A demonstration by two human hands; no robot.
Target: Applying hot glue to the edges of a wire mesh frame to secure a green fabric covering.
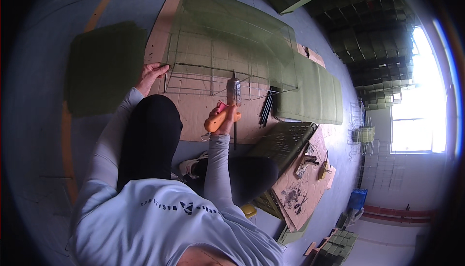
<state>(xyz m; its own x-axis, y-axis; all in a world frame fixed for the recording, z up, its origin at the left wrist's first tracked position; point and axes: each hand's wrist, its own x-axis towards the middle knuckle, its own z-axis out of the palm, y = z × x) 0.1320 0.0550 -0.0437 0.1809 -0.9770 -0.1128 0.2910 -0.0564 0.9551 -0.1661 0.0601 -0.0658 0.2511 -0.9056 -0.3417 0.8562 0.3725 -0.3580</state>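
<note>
A wire frame lies on cardboard before me, with green mesh stretched over its far part. At the near left end of the mesh edge, my left hand pinches the mesh at the frame's wire. My right hand is wrapped round an orange glue gun with a pink trigger. Its silvery barrel points away from me, and its tip is close to the mesh edge near the middle of the frame. Whether the tip touches the mesh I cannot tell. A dark glue stick sticks out behind the gun.
Several black sticks lie right of the frame. Beyond them is a green mesh panel. A cardboard-topped stand at right holds scissors and a yellow-handled tool. Another dark green mesh sheet lies on the floor at left.
</note>
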